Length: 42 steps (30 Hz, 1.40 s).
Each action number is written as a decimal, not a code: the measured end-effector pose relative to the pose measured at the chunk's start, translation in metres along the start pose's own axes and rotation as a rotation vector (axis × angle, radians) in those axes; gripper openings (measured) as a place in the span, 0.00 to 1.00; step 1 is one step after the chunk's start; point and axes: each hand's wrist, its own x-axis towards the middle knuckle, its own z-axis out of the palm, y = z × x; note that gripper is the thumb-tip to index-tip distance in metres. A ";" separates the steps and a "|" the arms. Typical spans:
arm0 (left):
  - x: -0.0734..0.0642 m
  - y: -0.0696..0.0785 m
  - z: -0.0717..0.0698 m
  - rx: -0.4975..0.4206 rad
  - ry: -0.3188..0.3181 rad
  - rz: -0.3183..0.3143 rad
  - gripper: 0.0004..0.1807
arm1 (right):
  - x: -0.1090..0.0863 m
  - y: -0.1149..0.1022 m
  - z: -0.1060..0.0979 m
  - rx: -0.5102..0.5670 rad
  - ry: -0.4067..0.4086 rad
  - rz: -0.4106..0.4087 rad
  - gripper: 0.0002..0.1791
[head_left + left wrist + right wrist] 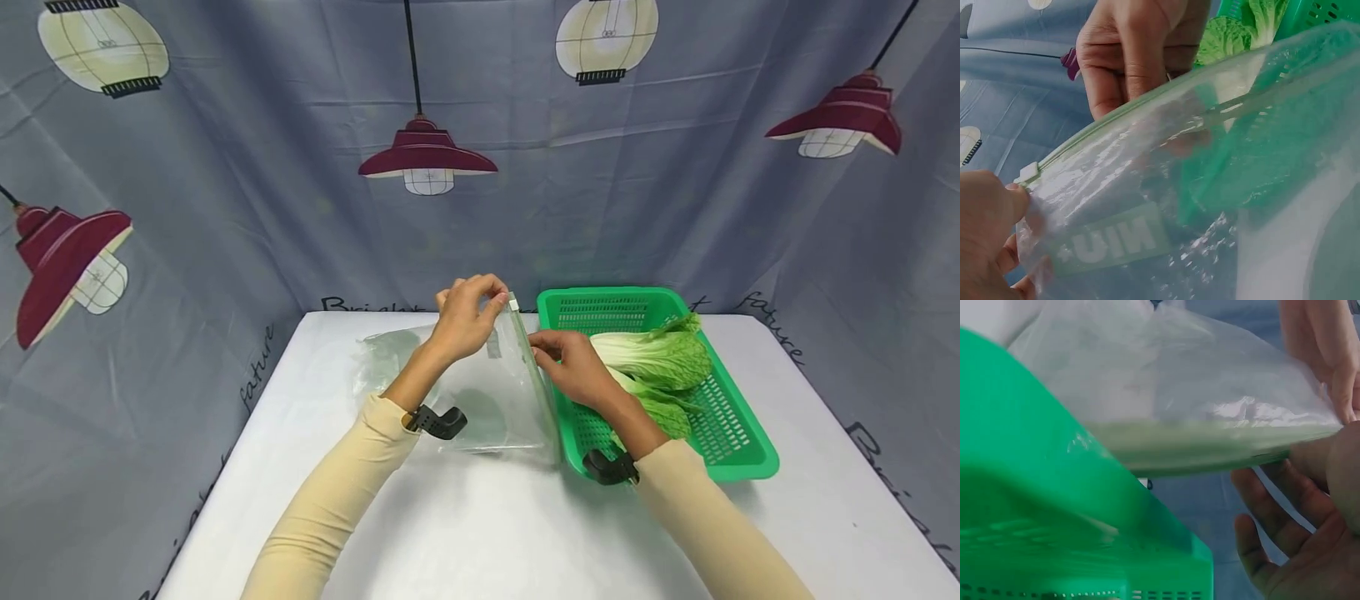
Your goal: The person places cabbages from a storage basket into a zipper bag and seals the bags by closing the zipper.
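Note:
A clear plastic slider bag (480, 408) with a green zip edge is held up over the table, its mouth side toward the basket. My left hand (465, 321) pinches the bag's upper corner, right by the white slider (1029, 172). Farther down the same zip edge, my right hand (573, 367) grips the rim between thumb and fingers; its other fingers spread loosely in the right wrist view. A pale label with mirrored letters (1113, 240) shows through the film. Two heads of leafy cabbage (656, 358) lie in the green basket (750, 462), partly behind my right hand and forearm.
The basket stands on the right of the white table (480, 533), close beside the bag's zip edge. A grey-blue curtain (300, 208) printed with lamps hangs behind and on both sides. Each wrist carries a black camera mount (442, 423).

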 end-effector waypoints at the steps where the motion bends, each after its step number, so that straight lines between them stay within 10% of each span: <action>1: 0.000 0.000 0.002 0.007 0.028 0.011 0.07 | 0.000 0.000 0.001 0.005 -0.007 -0.005 0.11; 7: -0.018 0.008 0.024 0.174 0.209 0.017 0.23 | -0.001 0.001 0.009 0.022 0.016 -0.007 0.08; 18: -0.038 0.016 0.026 0.208 0.014 -0.270 0.23 | -0.002 0.001 0.028 -0.068 0.202 0.065 0.15; 30: -0.025 0.027 0.006 0.268 -0.113 -0.248 0.19 | -0.007 -0.008 0.064 -0.835 0.307 -0.487 0.04; 36: -0.027 0.028 0.002 0.326 -0.230 -0.269 0.16 | -0.016 -0.005 0.080 -0.930 0.051 -0.631 0.08; 42: -0.028 0.037 -0.006 0.372 -0.273 -0.289 0.13 | -0.032 -0.010 0.106 -0.907 -0.182 -0.406 0.37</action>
